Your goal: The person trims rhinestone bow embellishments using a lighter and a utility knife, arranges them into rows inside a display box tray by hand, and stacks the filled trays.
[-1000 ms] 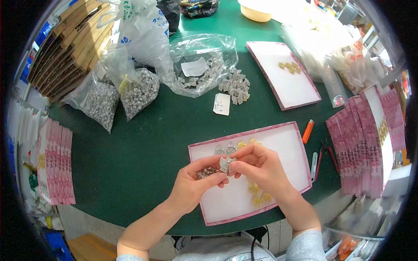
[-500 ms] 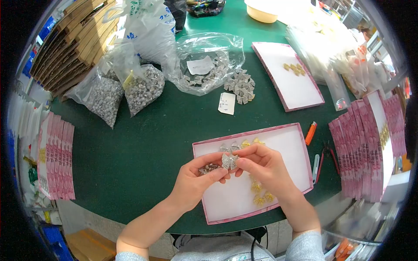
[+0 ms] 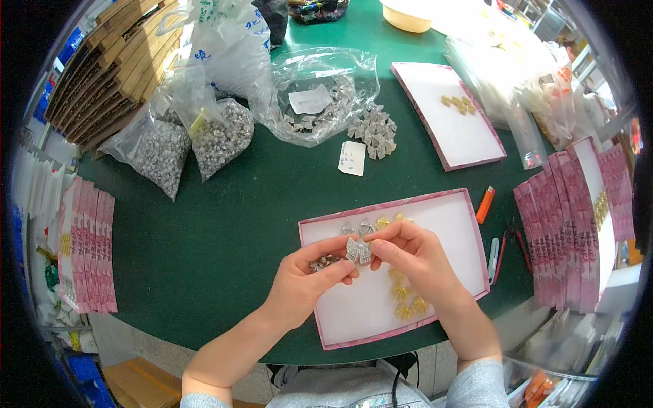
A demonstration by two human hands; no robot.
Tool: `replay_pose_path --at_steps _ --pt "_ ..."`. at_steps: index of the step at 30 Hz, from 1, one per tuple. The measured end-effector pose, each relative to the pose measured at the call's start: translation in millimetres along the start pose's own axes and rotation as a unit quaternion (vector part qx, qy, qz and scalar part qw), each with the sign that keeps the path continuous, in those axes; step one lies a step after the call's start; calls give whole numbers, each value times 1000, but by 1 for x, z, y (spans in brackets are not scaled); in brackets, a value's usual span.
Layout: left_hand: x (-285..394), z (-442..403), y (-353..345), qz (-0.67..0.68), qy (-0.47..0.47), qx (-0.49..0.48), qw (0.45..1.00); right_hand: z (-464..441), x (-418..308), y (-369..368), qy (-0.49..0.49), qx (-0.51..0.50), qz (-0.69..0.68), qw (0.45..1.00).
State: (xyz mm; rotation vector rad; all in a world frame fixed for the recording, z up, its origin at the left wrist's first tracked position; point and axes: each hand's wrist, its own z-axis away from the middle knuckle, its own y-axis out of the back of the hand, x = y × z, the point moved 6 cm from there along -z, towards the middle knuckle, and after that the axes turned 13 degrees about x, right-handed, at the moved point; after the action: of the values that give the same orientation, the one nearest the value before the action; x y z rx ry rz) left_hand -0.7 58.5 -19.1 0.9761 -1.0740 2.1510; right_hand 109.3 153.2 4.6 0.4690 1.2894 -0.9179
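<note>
Between both hands is a silver bow-shaped piece (image 3: 358, 251) with a sparkling face. My left hand (image 3: 303, 275) pinches its left side and also holds a small cluster of silver pieces (image 3: 326, 262) in its curled fingers. On the piece's right side, the thumb and fingers of my right hand (image 3: 411, 262) are closed. Both hands are above a white tray with a pink rim (image 3: 381, 333). Silver pieces (image 3: 366, 227) and gold pieces (image 3: 405, 311) lie on that tray, partly hidden by my hands.
Loose silver pieces (image 3: 373, 132) lie beside a paper label (image 3: 352, 158) and an open plastic bag (image 3: 320, 75). A second tray (image 3: 456, 136) holds gold pieces. An orange lighter (image 3: 485, 205), a cutter (image 3: 493, 260) and red-handled pliers (image 3: 522, 248) are at right. Stacked pink trays (image 3: 554, 231) stand beyond.
The silver bow-shaped piece has turned, so its wide face now shows more fully between my fingers. Both hands keep nearly the same place, and the whole view has shifted slightly.
</note>
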Motion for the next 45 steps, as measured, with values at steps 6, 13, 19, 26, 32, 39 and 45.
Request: replay_pose_path --at_steps 6,13,19,26,32,39,45 --pt "0 0 0 -1 -2 -2 1000 -1 1 2 0 0 11 1000" --pt "-3 -2 2 0 -5 -9 1000 -1 1 1 -9 -7 19 1000" --pt "-1 -1 1 5 -10 -10 1000 -1 2 1 -10 -8 16 1000" --pt "-2 -2 1 4 -9 -2 1000 0 1 2 -17 -13 8 1000" --pt "-1 -2 2 -3 -20 -5 1000 -1 1 0 -19 -22 -2 1000" --pt "0 -1 2 -16 -30 -2 999 -1 2 -1 -15 -17 0 1000" --pt "1 -1 2 -24 -42 -15 999 -1 2 0 -11 -16 11 1000"
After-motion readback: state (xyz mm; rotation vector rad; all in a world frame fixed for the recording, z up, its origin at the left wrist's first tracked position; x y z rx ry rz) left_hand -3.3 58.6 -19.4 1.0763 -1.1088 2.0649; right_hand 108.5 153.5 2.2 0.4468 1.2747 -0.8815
